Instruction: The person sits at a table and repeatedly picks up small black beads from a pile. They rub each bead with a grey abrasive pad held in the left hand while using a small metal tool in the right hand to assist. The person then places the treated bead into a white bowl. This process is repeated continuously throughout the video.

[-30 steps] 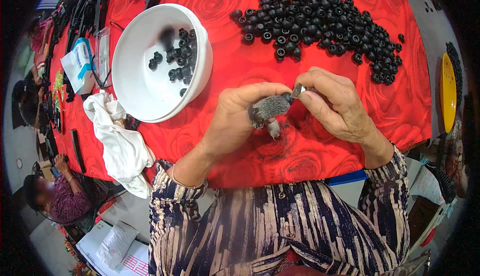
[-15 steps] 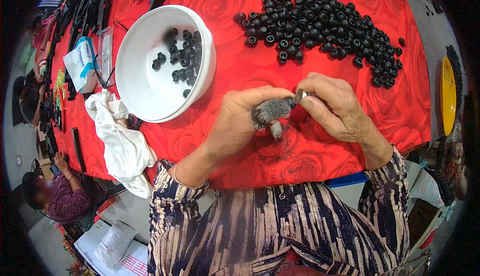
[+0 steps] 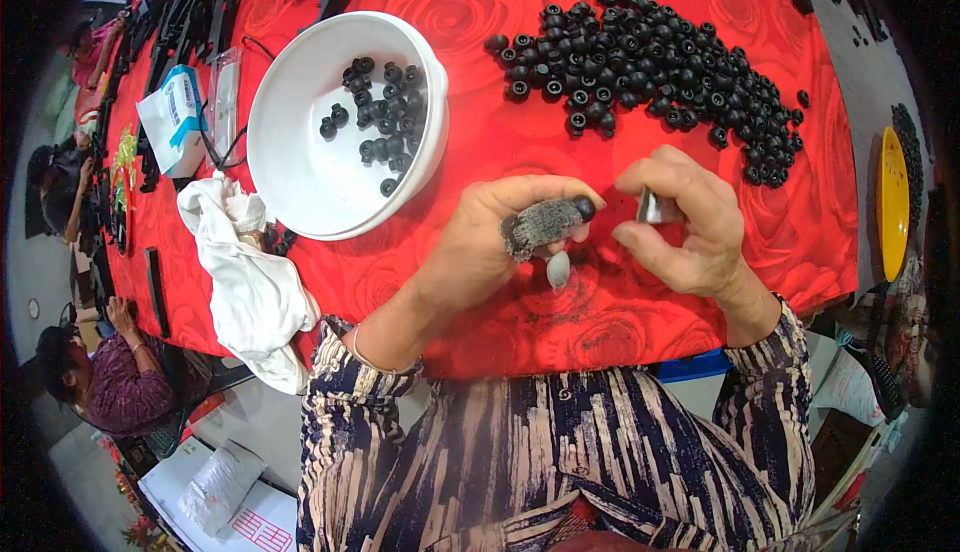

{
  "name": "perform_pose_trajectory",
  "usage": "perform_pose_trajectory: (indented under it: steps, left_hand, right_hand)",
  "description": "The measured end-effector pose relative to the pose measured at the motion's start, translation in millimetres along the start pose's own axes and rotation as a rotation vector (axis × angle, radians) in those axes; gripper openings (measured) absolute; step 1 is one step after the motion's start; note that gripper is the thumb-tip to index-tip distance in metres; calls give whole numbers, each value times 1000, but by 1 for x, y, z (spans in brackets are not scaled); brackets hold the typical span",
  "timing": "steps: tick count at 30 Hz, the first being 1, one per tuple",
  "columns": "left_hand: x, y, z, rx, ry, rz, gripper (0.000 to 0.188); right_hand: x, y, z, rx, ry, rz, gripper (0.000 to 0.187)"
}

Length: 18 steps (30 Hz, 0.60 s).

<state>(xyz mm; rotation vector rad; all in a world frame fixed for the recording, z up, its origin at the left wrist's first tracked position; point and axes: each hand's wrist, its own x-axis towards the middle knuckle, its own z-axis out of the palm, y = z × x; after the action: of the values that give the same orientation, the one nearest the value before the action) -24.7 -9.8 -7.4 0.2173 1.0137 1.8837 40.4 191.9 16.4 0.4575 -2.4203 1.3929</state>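
A small, round, glossy black part [image 3: 584, 208] sits held at the left fingers [image 3: 535, 189] — a flat, silvery metal piece [image 3: 655, 209], tilted, is pinched apart from it in the right fingers [image 3: 690, 190].

The red tablecloth [image 3: 475, 92] bears black pieces [image 3: 650, 60], bowl [image 3: 300, 152] and cloth [image 3: 252, 297].

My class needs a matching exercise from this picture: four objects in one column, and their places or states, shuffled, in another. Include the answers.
Things
1. Bowl
2. Cloth
3. Dish
4. Metal piece

Places or states
A. Gripped in the right hand
B. Lying crumpled
C. Near the picture's right edge
D. Holding small black parts

Right pairs: 1-D, 2-B, 3-C, 4-A
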Motion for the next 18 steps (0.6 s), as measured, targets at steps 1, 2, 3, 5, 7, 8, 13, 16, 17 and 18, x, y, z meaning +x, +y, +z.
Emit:
perform_pose_trajectory:
  steps: [1, 2, 3, 5, 7, 8, 13, 16, 17, 18]
  left_hand:
    - [0, -1, -2, -36, -16, -12, 22]
    - [-1, -2, -2, -40, -1, -14, 22]
    - [-1, -3, -2, -44, 15, -16, 22]
    - [-3, -1, 4, -47, 28, -42, 22]
    - [-5, 2, 8, -46, 34, -85, 22]
    - [-4, 2, 8, -39, 16, -81, 22]
    - [2, -17, -6, -137, -32, -87, 23]
    - [0, -20, -1, -92, 15, -53, 22]
    - [0, -21, -2, -86, 11, -52, 22]
    - [0, -22, -4, -81, 7, -52, 22]
  right_hand:
    - [-1, 1, 2, -7, 8, -33, 30]
    - [-2, 1, 5, -13, 16, -66, 32]
    - [-3, 3, 7, -19, 24, -99, 35]
    - [-3, 2, 8, -87, 37, -208, 39]
    - [-3, 3, 10, -138, 47, -315, 39]
    - [-5, 2, 10, -156, 18, -333, 43]
    - [-9, 9, 19, -297, 41, -401, 49]
    - [-11, 10, 22, -297, 70, -405, 47]
    - [-11, 11, 22, -280, 76, -400, 45]
    - [-10, 11, 22, -263, 81, -396, 44]
